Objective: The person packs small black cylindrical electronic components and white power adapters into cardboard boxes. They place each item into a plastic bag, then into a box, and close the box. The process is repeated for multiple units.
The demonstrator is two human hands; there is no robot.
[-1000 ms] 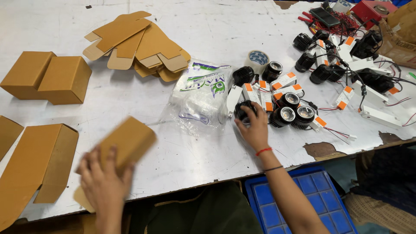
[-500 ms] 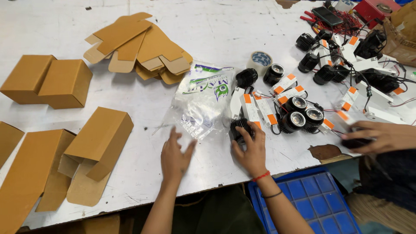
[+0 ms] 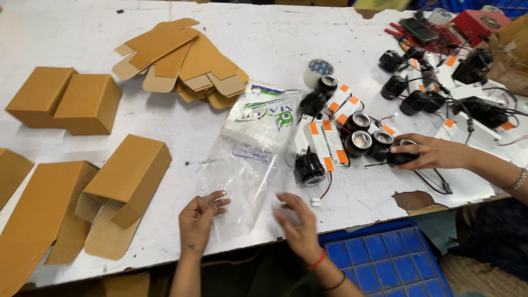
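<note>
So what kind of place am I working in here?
Probably a small packing bench for light fittings: black spotlight lamps with white driver units, folded cardboard boxes and clear plastic bags on a worn white table.

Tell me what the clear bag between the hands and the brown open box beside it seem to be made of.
Clear bag: thin glossy plastic film, it seems; the table shows through and it creases and glints. Brown open box: matte brown cardboard by the look, with flat folded panels and loose flaps. Left hand touches the bag's edge.

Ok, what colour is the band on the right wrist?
Red, a thin band behind the right hand; the head view shows it.
</note>
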